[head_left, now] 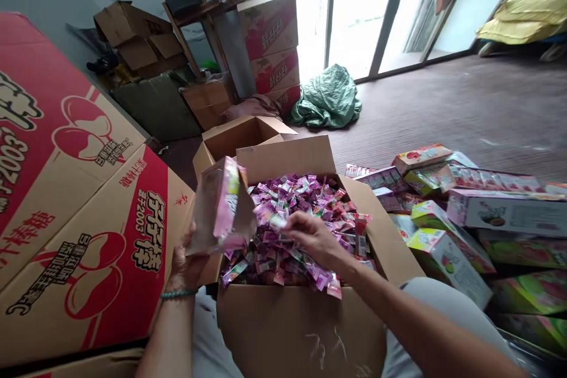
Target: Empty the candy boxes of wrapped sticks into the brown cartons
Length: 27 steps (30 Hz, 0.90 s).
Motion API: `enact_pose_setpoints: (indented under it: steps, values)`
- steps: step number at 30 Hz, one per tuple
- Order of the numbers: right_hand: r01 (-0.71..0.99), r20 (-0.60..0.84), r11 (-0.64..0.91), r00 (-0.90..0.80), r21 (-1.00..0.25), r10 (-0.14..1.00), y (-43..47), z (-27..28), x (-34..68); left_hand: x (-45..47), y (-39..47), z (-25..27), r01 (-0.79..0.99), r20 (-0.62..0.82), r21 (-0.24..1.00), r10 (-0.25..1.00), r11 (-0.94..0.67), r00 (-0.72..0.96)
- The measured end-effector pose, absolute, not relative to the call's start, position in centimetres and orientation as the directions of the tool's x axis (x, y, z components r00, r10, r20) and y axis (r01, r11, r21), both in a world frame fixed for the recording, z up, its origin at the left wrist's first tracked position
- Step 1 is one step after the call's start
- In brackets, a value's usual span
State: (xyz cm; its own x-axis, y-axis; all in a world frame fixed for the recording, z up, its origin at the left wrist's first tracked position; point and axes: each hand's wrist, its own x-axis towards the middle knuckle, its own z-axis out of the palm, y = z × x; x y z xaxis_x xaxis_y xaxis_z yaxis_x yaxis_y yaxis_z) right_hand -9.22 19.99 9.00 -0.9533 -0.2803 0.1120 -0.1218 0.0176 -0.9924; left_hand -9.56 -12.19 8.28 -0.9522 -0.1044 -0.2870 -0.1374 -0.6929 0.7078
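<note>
The left hand [188,263] grips 1 open small carton [220,207] beside the big red box [75,212]. The right hand [314,239] pinches a candy packet [278,222] above the candy-filled cardboard box [301,319].

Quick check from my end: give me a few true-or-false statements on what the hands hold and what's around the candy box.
1. The left hand holds an open small carton. True.
2. The right hand rests on the floor. False: it is in the candies, pinching one.
3. The big box is empty. False: it is heaped with wrapped candies.
4. Filled cartons lie stacked at the right. True.
5. A green sheet lies bunched by the glass door. True.
</note>
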Motion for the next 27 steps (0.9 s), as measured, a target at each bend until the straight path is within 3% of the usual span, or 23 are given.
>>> enact_pose_setpoints:
  steps: [2,3,5,7,9,14,18,23,27]
  values:
    - [-0.279,0.265,0.363,-0.96,-0.889,-0.089,22.0,8.3,-11.4,-9.7,-13.3,8.7,0.008,-0.252,0.74,-0.289,-0.672,-0.924]
    - [-0.3,0.316,0.527,-0.947,-0.795,-0.062,22.5,7.8,-12.7,-9.7,-13.7,8.9,0.052,-0.242,0.75,-0.348,-0.659,-0.906]
    - [-0.275,0.252,0.747,-0.956,-0.606,-0.148,22.0,6.7,-15.2,-9.7,-14.1,9.3,0.099,-0.251,0.728,-0.399,-0.678,-0.882]
    - [-0.257,0.023,0.84,-0.96,-0.478,-0.28,19.7,5.2,-16.9,-9.5,-14.0,9.8,0.116,-0.271,0.697,-0.408,-0.708,-0.872]
    - [-0.292,-0.133,0.871,-0.92,-0.395,-0.369,16.6,3.6,-17.6,-9.2,-13.9,10.2,0.125,-0.277,0.667,-0.401,-0.734,-0.873]
    - [-0.425,-0.135,0.862,-0.871,-0.276,-0.472,10.6,-0.5,-15.4,-8.4,-14.3,10.7,0.2,-0.258,0.626,-0.442,-0.754,-0.859]
    - [-0.525,-0.139,0.778,-0.791,-0.346,-0.596,9.1,-3.9,-12.7,-8.5,-15.0,10.8,0.196,-0.276,0.616,-0.443,-0.763,-0.853]
    - [-0.522,-0.167,0.725,-0.748,-0.45,-0.643,7.8,-6.0,-11.5,-9.7,-15.0,10.9,0.191,-0.314,0.613,-0.459,-0.766,-0.831]
    - [-0.625,-0.076,0.676,-0.71,-0.391,-0.7,9.5,-4.4,-11.6,-10.3,-14.5,11.0,0.138,-0.31,0.606,-0.392,-0.784,-0.866]
